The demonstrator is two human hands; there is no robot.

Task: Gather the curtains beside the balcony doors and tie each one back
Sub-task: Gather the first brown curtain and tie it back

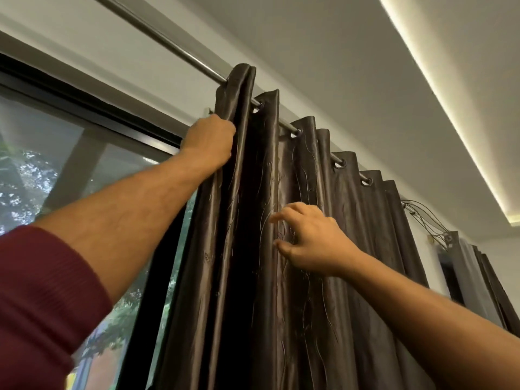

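Two hands, left hand and right hand, on one curtain.

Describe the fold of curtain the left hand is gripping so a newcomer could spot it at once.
Follow the metal rod down to the dark brown curtain. The gripped fold is its leftmost pleat, beside the glass door; it alone is clenched in the left hand.

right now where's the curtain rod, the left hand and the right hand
curtain rod (174,49), head view, on the bare metal stretch left of the curtain
left hand (209,142), head view, back of the fist gripping the curtain edge
right hand (312,240), head view, back of the open hand
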